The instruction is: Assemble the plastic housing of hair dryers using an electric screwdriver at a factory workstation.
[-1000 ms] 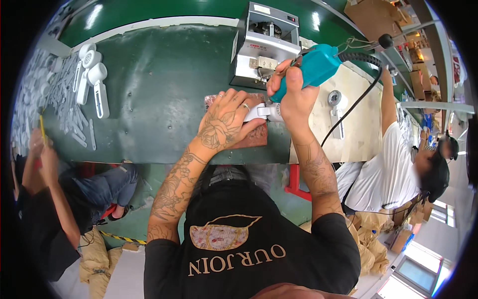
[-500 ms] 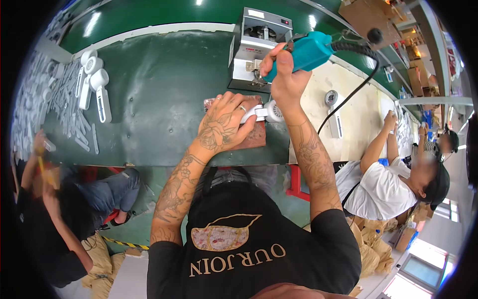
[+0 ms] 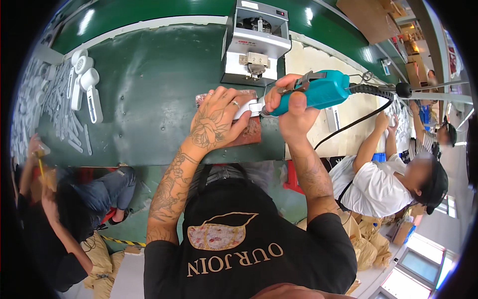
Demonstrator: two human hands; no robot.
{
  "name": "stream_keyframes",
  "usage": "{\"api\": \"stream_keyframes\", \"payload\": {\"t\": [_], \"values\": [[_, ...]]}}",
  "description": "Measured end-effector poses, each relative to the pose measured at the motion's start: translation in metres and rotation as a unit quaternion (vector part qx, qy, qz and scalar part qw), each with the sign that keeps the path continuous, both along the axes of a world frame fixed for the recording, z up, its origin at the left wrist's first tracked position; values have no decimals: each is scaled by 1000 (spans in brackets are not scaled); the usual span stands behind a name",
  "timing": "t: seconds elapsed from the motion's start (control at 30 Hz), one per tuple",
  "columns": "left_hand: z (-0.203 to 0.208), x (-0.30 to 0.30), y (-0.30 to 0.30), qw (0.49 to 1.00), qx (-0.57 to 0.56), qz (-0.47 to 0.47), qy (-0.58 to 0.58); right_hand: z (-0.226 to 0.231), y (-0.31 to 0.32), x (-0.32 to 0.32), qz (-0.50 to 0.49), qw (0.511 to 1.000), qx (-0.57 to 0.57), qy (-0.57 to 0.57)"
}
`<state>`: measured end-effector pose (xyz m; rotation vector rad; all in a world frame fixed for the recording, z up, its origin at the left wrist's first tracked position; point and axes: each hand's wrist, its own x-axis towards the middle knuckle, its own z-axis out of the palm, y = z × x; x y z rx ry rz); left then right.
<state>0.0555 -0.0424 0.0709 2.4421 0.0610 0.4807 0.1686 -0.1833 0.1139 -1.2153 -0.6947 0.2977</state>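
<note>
My left hand (image 3: 213, 119) presses a white handheld fan (image 3: 246, 109) down on a reddish-brown pad (image 3: 251, 137), fingers closed over its handle. In my right hand (image 3: 298, 115) is a teal electric screwdriver (image 3: 326, 91), gripped round its body and tilted almost level. Its tip end is at the hinge end of the fan's handle; whether the bit touches a screw cannot be seen. The fan's round head is mostly hidden behind the screwdriver and my right hand. A coiled black cable (image 3: 372, 90) runs from the screwdriver's back end.
A grey metal screw feeder (image 3: 256, 45) stands behind the pad. Several white fans (image 3: 90, 82) and a heap of thin white strips (image 3: 64, 112) lie left. Another fan (image 3: 333, 118) rests on the pale sheet (image 3: 318, 130) at right. People sit on both sides.
My right hand has brought the screwdriver down and to the right, from above the fan to level with its handle. My left hand still holds the fan on the pad.
</note>
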Motion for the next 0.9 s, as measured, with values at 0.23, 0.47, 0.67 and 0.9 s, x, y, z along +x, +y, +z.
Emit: {"api": "stream_keyframes", "payload": {"t": [0.23,0.47,0.67,0.9], "values": [[3,2,1,1000,15,-4,2,-13,3,-4,9,1000,9,15],[7,0,4,1000,13,-2,20,-23,8,-5,16,999,29,1],[-3,-5,3,997,9,-45,-55,-21,-10,-11,-37,999,-11,37],[3,-57,2,984,-22,112,-136,14,-67,-51,-79,989,122,25]]}}
